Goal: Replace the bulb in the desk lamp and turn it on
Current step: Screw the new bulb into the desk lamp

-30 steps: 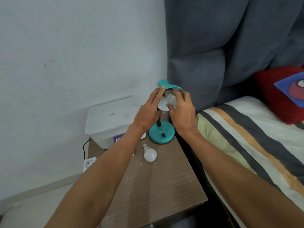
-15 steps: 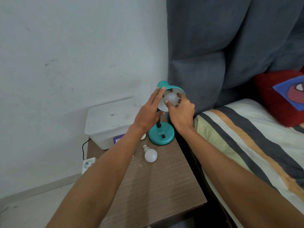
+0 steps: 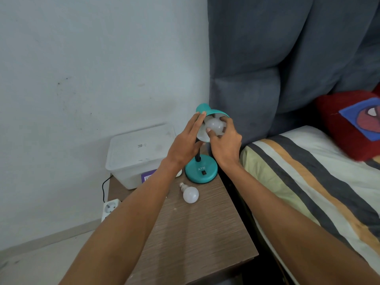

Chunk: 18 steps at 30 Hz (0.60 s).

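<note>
A teal desk lamp stands at the back of the wooden bedside table, its round base bearing a black switch. Its shade is tilted toward me. My left hand rests flat against the shade's left side with straight fingers. My right hand grips a white bulb inside the shade with thumb and fingers curled round it. A second white bulb lies on the table in front of the base, its screw cap pointing back left.
A white plastic lidded box sits at the table's back left. A white power strip with a black cord hangs left of the table. A striped bed, grey headboard and red pillow lie on the right.
My right hand has turned around the bulb in the shade, the thumb shifting lower. My left hand stays against the shade. The bulb on the table has not moved.
</note>
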Available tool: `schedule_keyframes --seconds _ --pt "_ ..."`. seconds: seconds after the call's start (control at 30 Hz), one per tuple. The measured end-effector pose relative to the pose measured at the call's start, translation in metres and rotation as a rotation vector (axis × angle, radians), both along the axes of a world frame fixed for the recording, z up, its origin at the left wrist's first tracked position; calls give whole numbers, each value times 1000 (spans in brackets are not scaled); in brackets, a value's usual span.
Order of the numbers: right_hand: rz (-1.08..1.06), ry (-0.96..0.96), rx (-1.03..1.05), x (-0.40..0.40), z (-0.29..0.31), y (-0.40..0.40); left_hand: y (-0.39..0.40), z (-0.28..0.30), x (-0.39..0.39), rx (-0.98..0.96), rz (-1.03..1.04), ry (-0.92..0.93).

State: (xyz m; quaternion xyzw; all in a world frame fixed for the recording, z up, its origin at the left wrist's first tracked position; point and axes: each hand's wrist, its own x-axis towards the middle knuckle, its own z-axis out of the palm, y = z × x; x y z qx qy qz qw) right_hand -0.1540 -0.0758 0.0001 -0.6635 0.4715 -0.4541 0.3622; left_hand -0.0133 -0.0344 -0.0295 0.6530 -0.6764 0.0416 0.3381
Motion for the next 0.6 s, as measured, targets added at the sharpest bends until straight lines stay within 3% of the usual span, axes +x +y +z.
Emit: schedule_keyframes --seconds 0.07,0.3,0.47,0.6 --pt "-6 -30 49 1 0 1 0 0 0 1 -1 -1" --pt "4 113 -82 3 0 2 0 -1 0 9 4 9" --pt "-2 47 69 0 3 0 0 0 -1 1 11 6" --pt "-36 139 -102 3 3 2 -1 -1 -3 -3 3 10"
